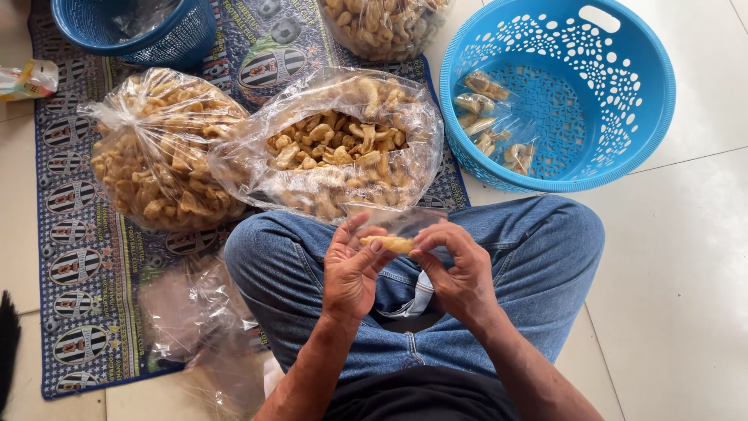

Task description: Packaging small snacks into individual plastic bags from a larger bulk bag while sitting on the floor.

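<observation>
1. Head view, looking straight down: an open bag (335,152) of pale golden crackers sits on the mat (74,257) just beyond the knees, its mouth gaping toward the hands.
2. Left of it, touching, a tied bag (160,152) of the same crackers; a third bag (386,23) shows at the top edge.
3. Right of the open bag, on the white floor (686,257), a light blue basket (639,101) holds a few small filled packets (491,125) against its left wall.
4. Top left, a darker blue basket (167,39); loose clear plastic (195,312) lies by the left knee.
5. Nothing stands between the hands and the open bag.
6. Over the jeans (538,249), the left hand (351,269) and right hand (460,269) meet, both pinching a small clear pouch (397,226).
7. One cracker (389,244), long and yellow-tan, sits between the fingertips of both hands at the pouch; whether it is inside, I cannot tell.
8. Both hands are closed in a fingertip grasp, thumbs toward each other.
</observation>
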